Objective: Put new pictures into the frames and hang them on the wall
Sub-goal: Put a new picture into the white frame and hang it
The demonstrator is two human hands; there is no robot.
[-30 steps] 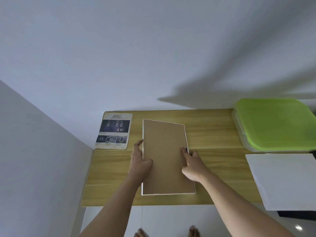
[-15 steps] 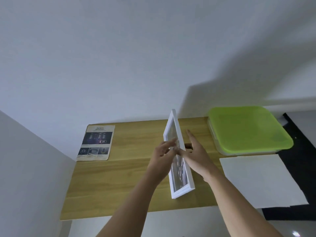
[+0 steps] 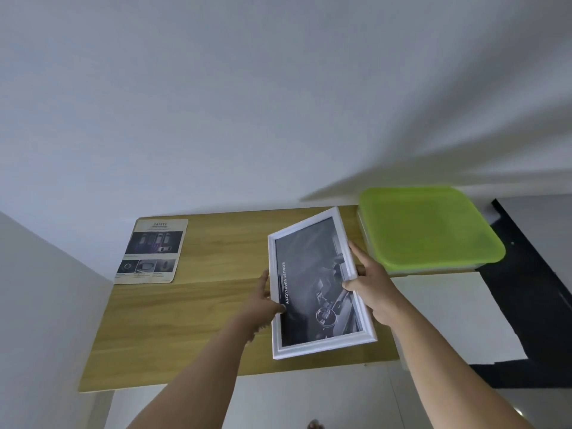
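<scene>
As I watched, the left hand (image 3: pixel 263 300) and right hand (image 3: pixel 371 289) each had fingers curled round a long side of the white frame (image 3: pixel 312 283), held tilted over the desk (image 3: pixel 185 320); beyond the right fingers sat a green-lidded box (image 3: pixel 430 227).

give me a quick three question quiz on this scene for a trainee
1. True or false: the frame shows its picture side to the camera.
2. What lies at the far left corner of the table? A) a leaflet B) a mug C) a pair of scissors
3. Fill in: the left hand grips one long edge of the frame and the ____ hand grips the other.

Key: 1 true; 2 A; 3 right hand.
</scene>
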